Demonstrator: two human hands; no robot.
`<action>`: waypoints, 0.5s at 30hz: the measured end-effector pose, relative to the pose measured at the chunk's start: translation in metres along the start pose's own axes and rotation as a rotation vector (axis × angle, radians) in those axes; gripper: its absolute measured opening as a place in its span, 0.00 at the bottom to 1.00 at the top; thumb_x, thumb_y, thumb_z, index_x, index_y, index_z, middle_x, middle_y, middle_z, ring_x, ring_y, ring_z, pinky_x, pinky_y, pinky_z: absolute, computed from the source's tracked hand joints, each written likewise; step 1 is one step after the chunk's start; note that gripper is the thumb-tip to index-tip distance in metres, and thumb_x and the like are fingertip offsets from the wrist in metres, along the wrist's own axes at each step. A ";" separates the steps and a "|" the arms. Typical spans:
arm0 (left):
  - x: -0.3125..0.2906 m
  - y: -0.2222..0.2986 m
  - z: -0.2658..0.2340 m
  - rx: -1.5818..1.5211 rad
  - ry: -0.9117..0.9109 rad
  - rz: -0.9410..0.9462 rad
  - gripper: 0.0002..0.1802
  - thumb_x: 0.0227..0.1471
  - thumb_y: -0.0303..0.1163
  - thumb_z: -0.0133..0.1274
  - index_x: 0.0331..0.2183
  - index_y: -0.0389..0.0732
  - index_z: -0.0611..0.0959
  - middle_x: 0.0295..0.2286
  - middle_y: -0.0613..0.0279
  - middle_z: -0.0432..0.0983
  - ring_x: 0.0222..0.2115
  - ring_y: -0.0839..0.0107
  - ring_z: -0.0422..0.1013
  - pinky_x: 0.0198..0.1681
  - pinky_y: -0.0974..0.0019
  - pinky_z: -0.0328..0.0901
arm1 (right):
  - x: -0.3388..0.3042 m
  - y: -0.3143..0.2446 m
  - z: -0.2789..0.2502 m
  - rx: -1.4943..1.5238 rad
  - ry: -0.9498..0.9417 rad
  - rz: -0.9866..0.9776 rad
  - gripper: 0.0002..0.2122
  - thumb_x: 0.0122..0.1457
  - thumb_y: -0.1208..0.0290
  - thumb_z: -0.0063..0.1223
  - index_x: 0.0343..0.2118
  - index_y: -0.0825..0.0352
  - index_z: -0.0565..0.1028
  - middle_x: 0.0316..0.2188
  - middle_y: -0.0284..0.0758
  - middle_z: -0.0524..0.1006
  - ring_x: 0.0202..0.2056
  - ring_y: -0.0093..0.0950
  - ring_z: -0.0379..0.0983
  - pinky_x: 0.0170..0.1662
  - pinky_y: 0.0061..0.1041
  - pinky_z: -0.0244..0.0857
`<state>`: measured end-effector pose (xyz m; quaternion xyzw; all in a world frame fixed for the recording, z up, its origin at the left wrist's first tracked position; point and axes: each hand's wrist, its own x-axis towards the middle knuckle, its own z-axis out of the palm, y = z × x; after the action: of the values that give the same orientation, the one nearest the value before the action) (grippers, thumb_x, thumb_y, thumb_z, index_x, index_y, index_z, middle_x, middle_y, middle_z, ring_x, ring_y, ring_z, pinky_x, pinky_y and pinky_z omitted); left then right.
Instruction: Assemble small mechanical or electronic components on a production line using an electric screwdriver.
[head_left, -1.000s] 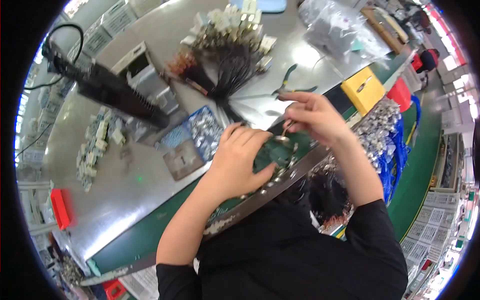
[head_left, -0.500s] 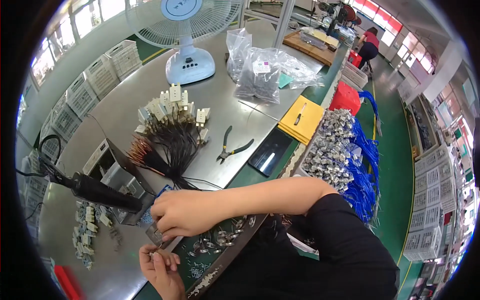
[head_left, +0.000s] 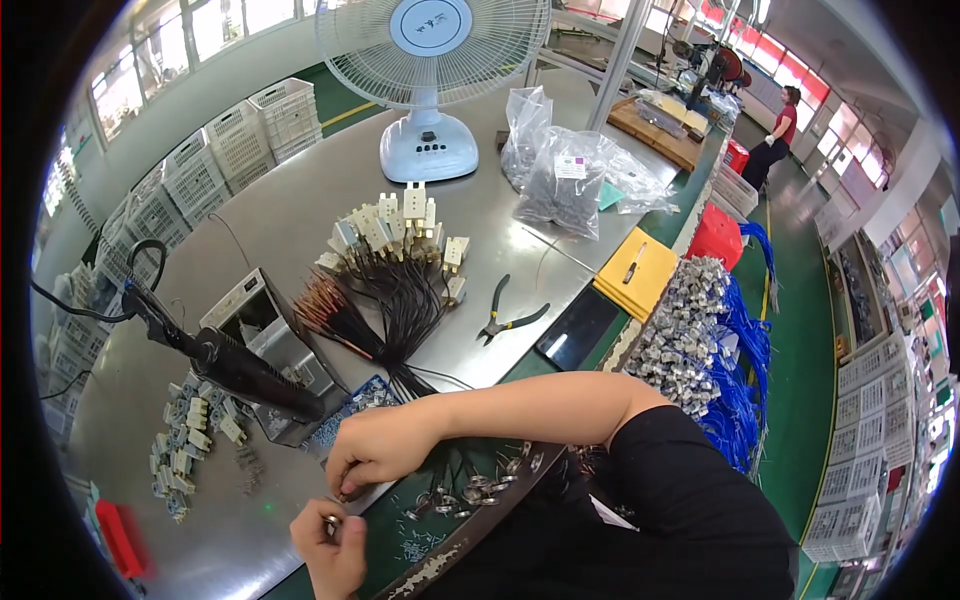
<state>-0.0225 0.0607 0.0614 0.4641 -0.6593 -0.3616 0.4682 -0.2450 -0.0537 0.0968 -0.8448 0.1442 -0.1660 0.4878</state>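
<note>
My left hand (head_left: 328, 548) is near the bench's front edge, its fingers curled round a small round metal part (head_left: 332, 524). Just above it is my right hand (head_left: 388, 440), thumb and fingertips pressed together. What they pinch is too small to make out. Beside the right hand, a blue tray (head_left: 376, 393) holds small metal pieces. Several round metal parts with dark wires (head_left: 480, 488) lie below my right forearm, and a scatter of small screws or pins (head_left: 418, 545) is to the right of the left hand.
A black cylindrical tool (head_left: 250, 375) on a stand hangs over a metal box at left. Cream connectors (head_left: 185, 445) lie beyond it. Wired connectors (head_left: 400, 290), pliers (head_left: 508, 312), a phone (head_left: 578, 330) and a fan (head_left: 430, 145) are farther back. Blue-wired parts (head_left: 680, 330) line the right edge.
The whole view has shifted, so the bench things appear farther right and lower. My right fingertips have come down closer to the left hand. The round metal part in the left hand now shows.
</note>
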 end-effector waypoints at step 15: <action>0.016 -0.021 -0.008 -0.822 -0.174 -0.285 0.19 0.68 0.41 0.52 0.29 0.43 0.66 0.18 0.71 0.58 0.16 0.80 0.53 0.24 0.72 0.53 | -0.006 0.008 0.027 -0.093 0.280 -0.068 0.08 0.60 0.69 0.61 0.38 0.66 0.84 0.30 0.40 0.83 0.33 0.43 0.80 0.35 0.39 0.71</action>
<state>-0.0115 0.0387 0.0496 0.2935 -0.4268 -0.6925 0.5021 -0.2393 -0.0337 0.0764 -0.8395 0.1899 -0.2919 0.4172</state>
